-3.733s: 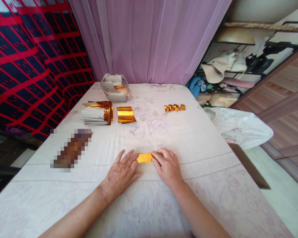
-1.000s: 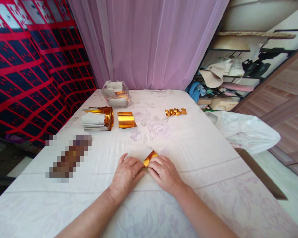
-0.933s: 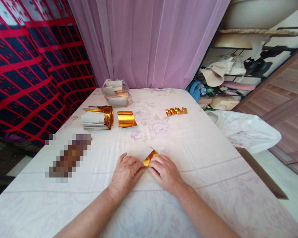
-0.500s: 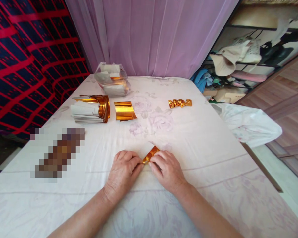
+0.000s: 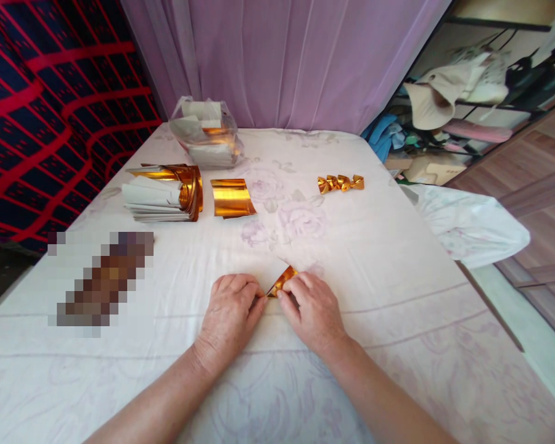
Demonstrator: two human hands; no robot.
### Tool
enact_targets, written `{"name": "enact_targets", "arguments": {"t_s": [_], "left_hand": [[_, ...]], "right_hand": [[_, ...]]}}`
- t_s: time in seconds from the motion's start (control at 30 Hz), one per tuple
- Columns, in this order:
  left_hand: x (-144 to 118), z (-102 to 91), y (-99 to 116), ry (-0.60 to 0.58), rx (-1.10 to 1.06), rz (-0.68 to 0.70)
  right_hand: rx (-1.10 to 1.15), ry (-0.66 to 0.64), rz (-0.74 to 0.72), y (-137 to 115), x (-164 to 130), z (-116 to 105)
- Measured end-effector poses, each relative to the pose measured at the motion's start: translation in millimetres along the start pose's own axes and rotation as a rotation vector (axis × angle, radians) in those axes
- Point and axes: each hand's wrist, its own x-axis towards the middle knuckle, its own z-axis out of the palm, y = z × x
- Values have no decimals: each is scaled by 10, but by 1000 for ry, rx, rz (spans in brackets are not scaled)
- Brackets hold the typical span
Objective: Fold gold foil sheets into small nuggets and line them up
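Observation:
Between my hands at the middle of the table is a sheet of gold foil paper (image 5: 282,280), partly folded, with its white back showing at the far edge. My left hand (image 5: 234,308) pinches its left corner. The fingers of my right hand (image 5: 312,308) are closed on its right side and hide part of it. Farther off lies a gold foil sheet (image 5: 234,198), shiny side up. To its left is a thick stack of gold and white foil paper (image 5: 164,194). A row of folded gold foil pieces (image 5: 341,184) rests at the right.
A clear plastic bag (image 5: 206,139) of more foil paper stands at the table's back left. A blurred-out object (image 5: 106,277) lies at the left. Purple curtain (image 5: 277,61) hangs behind the table, and cluttered shelves (image 5: 462,111) stand at the right beside a white cloth (image 5: 472,225).
The gold face of the held paper has become narrower and more triangular as its fold shifts. Both hands keep their grip. The view has tilted slightly.

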Motion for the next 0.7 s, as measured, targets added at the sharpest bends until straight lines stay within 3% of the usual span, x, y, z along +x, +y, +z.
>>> {"name": "enact_targets", "arguments": {"t_s": [0.37,0.57,0.7], "left_hand": [[-9,-29,22,-27,50,17],[-124,-53,49,-4,247,192],[-191,-56,59,-47,330,221]], "right_hand": [[-52,-15,18,5,18,14],[-54,-17,8,10,23,11],[-45,-24,8,18,22,12]]}}
